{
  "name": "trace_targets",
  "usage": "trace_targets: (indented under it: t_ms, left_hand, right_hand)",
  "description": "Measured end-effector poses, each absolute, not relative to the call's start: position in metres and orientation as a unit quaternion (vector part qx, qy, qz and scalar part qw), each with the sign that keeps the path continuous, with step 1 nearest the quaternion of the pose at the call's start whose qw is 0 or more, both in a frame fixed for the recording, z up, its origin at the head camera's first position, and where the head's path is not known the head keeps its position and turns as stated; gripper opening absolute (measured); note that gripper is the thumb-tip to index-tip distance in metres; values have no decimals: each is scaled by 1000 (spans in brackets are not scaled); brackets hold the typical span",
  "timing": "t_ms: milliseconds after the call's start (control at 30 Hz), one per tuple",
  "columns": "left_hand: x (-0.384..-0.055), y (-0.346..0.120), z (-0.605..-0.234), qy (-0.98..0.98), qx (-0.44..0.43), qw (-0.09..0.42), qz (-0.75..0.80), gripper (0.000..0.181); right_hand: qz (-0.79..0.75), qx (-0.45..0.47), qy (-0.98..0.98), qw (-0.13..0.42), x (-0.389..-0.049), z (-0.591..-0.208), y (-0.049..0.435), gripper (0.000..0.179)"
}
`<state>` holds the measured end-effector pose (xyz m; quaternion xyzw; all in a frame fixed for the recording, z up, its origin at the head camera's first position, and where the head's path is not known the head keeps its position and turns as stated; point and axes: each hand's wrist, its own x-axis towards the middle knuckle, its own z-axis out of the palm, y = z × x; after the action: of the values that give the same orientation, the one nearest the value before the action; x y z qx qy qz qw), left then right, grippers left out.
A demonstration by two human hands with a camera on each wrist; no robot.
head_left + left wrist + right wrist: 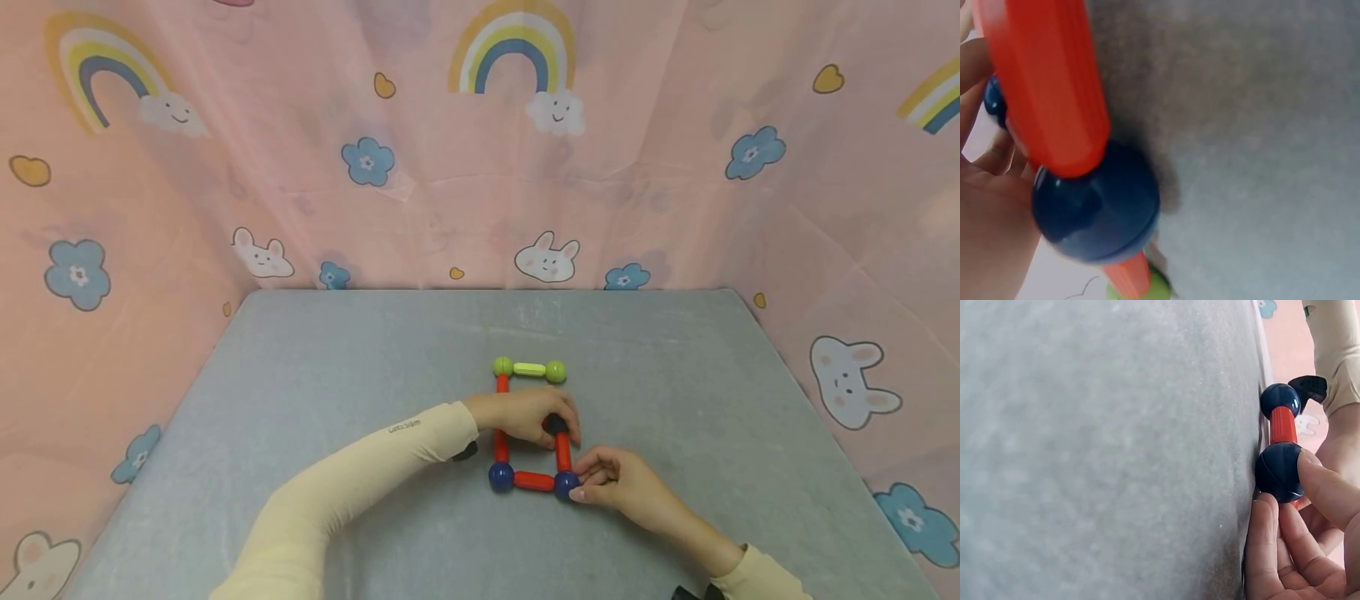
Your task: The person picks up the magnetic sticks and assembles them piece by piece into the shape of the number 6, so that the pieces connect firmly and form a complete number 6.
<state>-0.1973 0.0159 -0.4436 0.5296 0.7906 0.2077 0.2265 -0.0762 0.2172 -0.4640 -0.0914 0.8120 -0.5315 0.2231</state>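
Observation:
My left hand (534, 414) reaches over the frame of magnetic rods and balls, its fingers around a dark ball (556, 424) atop a red rod (563, 452). My right hand (626, 487) pinches a blue ball (566, 485) between thumb and fingers where that rod meets the bottom red rod (534, 481). Another blue ball (501, 477) forms the lower left corner. Up close in the left wrist view, a left-side red rod (1047, 81) joins a blue ball (1097, 206), which my left arm hides from the head view.
A green ball (503, 367), a light-green rod (529, 369) and a second green ball (555, 372) make the far edge of the frame. Grey cloth covers the table (360, 358). A pink patterned curtain (480, 192) hangs behind and at both sides.

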Motion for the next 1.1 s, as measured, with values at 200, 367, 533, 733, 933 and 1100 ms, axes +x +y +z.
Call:
trace_targets:
  t_ms: [200, 367, 533, 733, 933, 1100]
  left_hand:
    - [-204, -1, -437, 819, 469, 185, 275, 32]
    - [-220, -31, -432, 878, 317, 102, 344, 33]
    - [-228, -53, -441, 910, 184, 120, 351, 52]
    - [-227, -59, -451, 879, 138, 205, 409, 60]
    - [-224, -55, -453, 848, 139, 232, 455, 60]
    - [-224, -53, -454, 841, 136, 233, 468, 59]
  right_hand:
    - [-531, -87, 811, 228, -77, -464, 216, 42]
    - [-532, -76, 811, 232, -78, -463, 215, 42]
    - [-527, -64, 814, 236, -77, -462, 214, 42]
    - [-519, -54, 820, 235, -76, -461, 213, 42]
    - [-514, -49, 825, 232, -76, -462, 212, 42]
    - [-514, -47, 824, 232, -77, -462, 212, 43]
